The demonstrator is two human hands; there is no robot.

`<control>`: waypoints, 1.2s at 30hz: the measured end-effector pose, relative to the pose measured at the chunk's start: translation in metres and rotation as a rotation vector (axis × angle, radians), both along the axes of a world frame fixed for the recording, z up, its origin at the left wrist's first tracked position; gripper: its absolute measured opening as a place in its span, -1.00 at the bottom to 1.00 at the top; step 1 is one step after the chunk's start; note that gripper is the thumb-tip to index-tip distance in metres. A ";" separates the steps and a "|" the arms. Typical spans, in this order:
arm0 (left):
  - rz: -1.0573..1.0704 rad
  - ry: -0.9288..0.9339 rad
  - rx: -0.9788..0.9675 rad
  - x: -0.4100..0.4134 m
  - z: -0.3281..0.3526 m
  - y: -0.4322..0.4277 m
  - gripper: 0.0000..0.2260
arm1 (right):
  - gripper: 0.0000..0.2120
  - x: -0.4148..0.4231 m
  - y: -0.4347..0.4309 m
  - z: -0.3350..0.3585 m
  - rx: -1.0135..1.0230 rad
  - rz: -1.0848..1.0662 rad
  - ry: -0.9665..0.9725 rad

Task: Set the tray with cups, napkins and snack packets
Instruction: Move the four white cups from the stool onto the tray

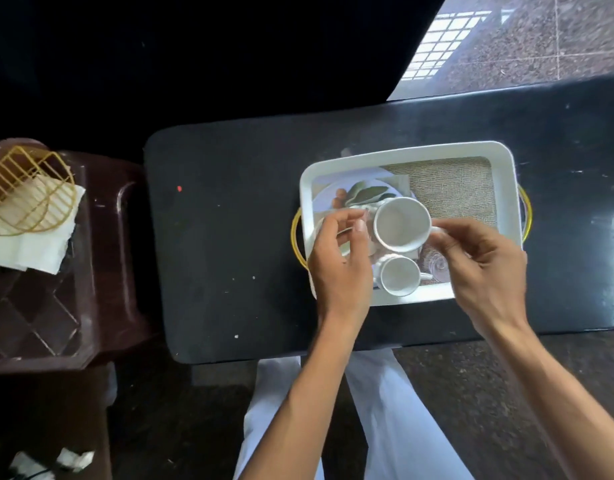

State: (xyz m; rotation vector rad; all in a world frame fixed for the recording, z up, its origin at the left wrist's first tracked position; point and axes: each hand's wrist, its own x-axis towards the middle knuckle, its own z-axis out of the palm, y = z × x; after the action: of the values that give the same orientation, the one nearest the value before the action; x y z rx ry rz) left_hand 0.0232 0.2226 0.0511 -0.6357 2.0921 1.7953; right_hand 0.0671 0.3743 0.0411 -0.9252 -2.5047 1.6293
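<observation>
A white tray [407, 154] with gold handles lies on the black table [229, 220]. My right hand [478, 258] pinches the handle of a white cup [400, 223] and holds it above the tray. A second white cup [400, 279] stands on the tray near its front edge. My left hand [340, 268] hovers left of the lifted cup, with its fingers curled round the rim of a saucer [345, 233]. A snack packet [364, 194] with a leaf picture lies in the tray's far left part. A clear glass [439, 270] shows under my right hand.
A brown plastic stool [73, 306] stands left of the table. It carries white napkins [31, 251] under a gold wire holder [24, 188]. A woven mat [454, 188] lines the tray's right half. My legs in white trousers [385, 410] are below the table's front edge.
</observation>
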 end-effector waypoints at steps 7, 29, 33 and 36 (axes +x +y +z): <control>0.196 -0.139 0.090 -0.015 -0.016 -0.007 -0.85 | -0.86 -0.009 0.035 -0.041 0.052 0.035 -0.016; 0.216 -0.169 0.070 0.006 -0.020 -0.041 -0.85 | -0.88 -0.005 0.033 -0.087 0.093 0.162 -0.196; 0.231 -0.170 0.048 0.008 -0.014 -0.053 -0.85 | -0.84 -0.009 0.029 -0.082 0.048 0.175 -0.255; 0.254 -0.158 0.029 0.011 -0.011 -0.065 -0.85 | -0.77 -0.008 0.030 -0.073 0.023 0.181 -0.240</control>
State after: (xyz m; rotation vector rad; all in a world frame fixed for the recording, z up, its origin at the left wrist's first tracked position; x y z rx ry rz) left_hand 0.0344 0.1578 0.0398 -1.0394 1.9490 1.8323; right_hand 0.0594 0.4047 -0.0319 -0.9709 -2.8369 1.6189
